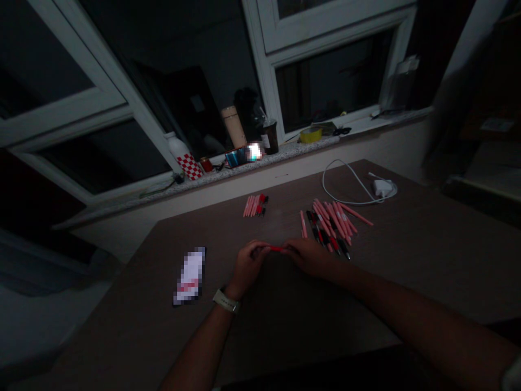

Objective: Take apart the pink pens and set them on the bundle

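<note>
A red pen [277,248] is held level between my two hands over the middle of the table. My left hand [249,263], with a pale watch on its wrist, pinches the pen's left end. At the other end, the fingers of my right hand [311,256] are closed on it; its tip details are too dim to make out. Just beyond my right hand lies a loose pile of pink, red and black pens [336,217]. A smaller, neater row of pink pens [251,206], with red and black ones beside it, lies past my left hand.
A phone [190,276] with a lit screen lies at the left of the table [146,336]. A white charger [382,188] with a looped cable is at the back right. The windowsill holds a checkered bottle [188,163], a tumbler [234,127], a dark cup [269,137] and yellow tape [311,134].
</note>
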### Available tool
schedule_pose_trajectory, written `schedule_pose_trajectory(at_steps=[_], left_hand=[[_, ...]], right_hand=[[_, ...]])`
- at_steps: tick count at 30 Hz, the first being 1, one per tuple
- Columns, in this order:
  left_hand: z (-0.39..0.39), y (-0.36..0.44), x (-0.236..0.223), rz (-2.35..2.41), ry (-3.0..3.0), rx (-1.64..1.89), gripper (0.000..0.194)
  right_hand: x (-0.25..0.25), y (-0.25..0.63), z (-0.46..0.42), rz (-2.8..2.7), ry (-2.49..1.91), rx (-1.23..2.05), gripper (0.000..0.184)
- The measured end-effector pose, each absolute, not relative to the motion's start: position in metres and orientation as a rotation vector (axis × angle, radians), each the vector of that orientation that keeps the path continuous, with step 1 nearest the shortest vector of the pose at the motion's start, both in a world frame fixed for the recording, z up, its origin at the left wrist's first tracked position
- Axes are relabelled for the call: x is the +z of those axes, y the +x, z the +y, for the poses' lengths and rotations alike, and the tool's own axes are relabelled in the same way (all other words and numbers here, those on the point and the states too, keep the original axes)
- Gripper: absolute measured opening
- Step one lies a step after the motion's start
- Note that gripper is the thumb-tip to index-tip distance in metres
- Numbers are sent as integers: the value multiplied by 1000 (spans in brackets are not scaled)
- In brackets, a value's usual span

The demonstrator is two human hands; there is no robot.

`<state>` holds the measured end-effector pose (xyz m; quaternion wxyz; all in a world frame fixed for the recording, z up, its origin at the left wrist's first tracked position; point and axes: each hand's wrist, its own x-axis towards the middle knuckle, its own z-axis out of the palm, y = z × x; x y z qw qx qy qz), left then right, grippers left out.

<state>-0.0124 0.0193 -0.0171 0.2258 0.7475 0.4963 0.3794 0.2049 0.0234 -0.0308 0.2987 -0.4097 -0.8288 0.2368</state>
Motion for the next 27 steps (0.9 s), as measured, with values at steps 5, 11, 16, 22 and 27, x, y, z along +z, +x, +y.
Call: schedule_pose_trajectory(at_steps=[5,11,16,22,27], left_hand=[[19,-13,-16,1370,2035,1039,24],[19,-12,-16,1438,1930,1068,26],[17,-14,-14,1430,1950,1042,26],[16,-14,-14,1364,1899,1038,26],[15,-15,-15,1279,1932,1051,23]], right_hand=[[-31,204,24,-2202,-1069,643,26],[-31,206,24,-2084,-1107,608,19],[-28,205,23,-2143,-1079,717,24],[-27,202,21,-2181,-1099,727,30],[-31,203,25,-2135,-1066,955,38]])
